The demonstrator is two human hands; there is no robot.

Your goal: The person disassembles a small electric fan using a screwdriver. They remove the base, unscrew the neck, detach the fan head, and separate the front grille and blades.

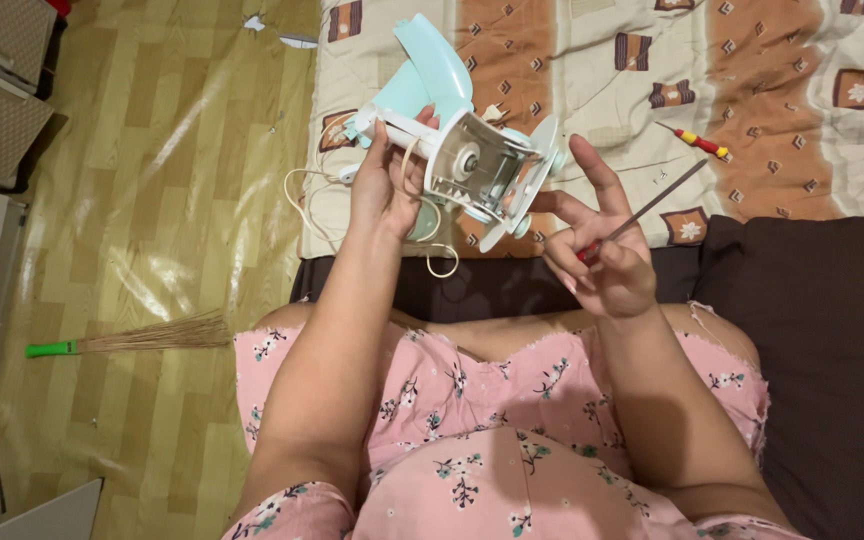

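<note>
My left hand point(387, 185) has a closed grip on the pale-blue-and-white plastic appliance body point(462, 150), held up over the patterned bed quilt point(752, 100), while my right hand point(607, 255) pinches a thin red-handled screwdriver point(642, 212) with two fingers loose, so I judge the tool may slip and the dangling white cord point(317, 205) could snag.

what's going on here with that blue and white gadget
A seated person holds a light blue and white appliance up in the left hand, its open housing turned toward them and its white cord hanging down. The right hand grips a thin screwdriver, shaft pointing away from the appliance. A second small screwdriver lies on the patterned quilt.
</note>
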